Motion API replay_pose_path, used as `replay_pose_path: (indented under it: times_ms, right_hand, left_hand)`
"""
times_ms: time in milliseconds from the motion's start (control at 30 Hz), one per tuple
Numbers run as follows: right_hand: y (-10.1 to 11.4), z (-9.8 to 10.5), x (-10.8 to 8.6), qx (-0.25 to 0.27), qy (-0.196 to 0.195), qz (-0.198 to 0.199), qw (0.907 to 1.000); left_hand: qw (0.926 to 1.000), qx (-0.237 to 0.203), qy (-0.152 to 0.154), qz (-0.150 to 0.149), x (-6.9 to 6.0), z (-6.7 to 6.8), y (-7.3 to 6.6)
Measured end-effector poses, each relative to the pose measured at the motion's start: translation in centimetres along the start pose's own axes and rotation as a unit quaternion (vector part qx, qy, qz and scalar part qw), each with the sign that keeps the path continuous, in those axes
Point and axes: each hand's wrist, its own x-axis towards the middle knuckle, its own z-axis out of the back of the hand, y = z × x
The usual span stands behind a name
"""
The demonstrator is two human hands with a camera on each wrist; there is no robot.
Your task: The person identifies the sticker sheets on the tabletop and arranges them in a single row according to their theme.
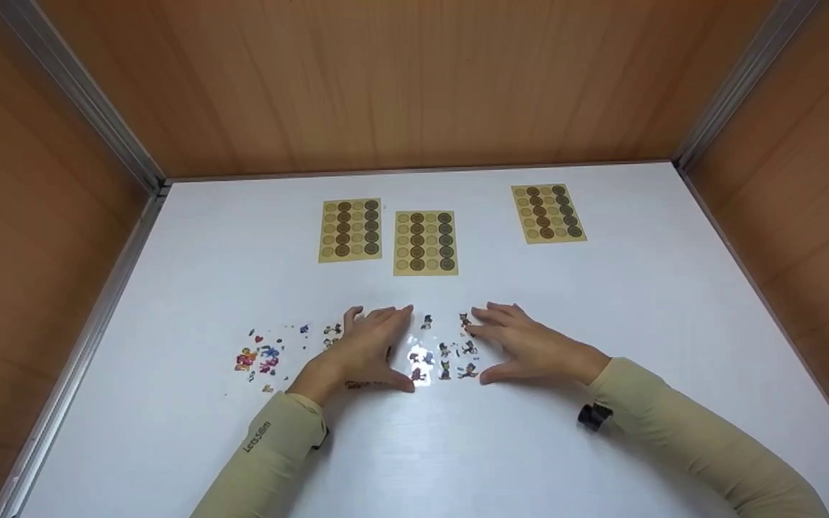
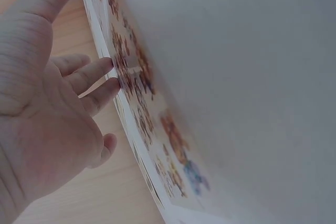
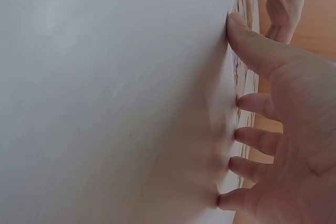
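Observation:
A clear sheet of small cartoon stickers (image 1: 445,351) lies flat on the white table between the two hands, with glare on its middle. My left hand (image 1: 365,351) arches over the stickers at its left, fingers spread and the thumb near the sheet's lower part. On the right side, my right hand (image 1: 519,344) has spread fingers, fingertips down at the stickers' right edge. Rows of printed figures (image 2: 140,90) show beside the left hand (image 2: 58,93) in the left wrist view. In the right wrist view, the right hand's fingertips (image 3: 239,166) touch the surface. Neither hand grips anything.
More colourful stickers (image 1: 265,358) lie left of the left hand. Three tan sheets with round labels, a left one (image 1: 326,255), a middle one (image 1: 425,272) and a right one (image 1: 557,239), lie farther back. Wooden panels (image 1: 414,86) enclose the table (image 1: 414,460).

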Motion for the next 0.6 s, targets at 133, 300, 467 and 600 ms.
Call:
replay_pose_path:
  times_ms: [133,300,467,600]
  right_hand:
    - [-0.07,0.0,-0.01,0.004,0.007,-0.005,1.0]
    - [-0.09,0.19,-0.17,0.004,0.018,-0.012,0.9998]
    - [-0.06,0.17,-0.17,0.002,0.021,-0.01,0.9997]
    - [-0.11,0.26,-0.22,0.009,0.019,-0.009,0.9997]
  left_hand:
    - [1.0,0.004,-0.003,-0.002,-0.02,-0.03,-0.04]
    - [1.0,0.003,-0.002,-0.008,-0.04,0.0,-0.21]
    - [1.0,0.008,0.003,-0.001,0.02,0.01,-0.15]
    - [1.0,0.008,0.005,-0.001,0.18,0.1,-0.09]
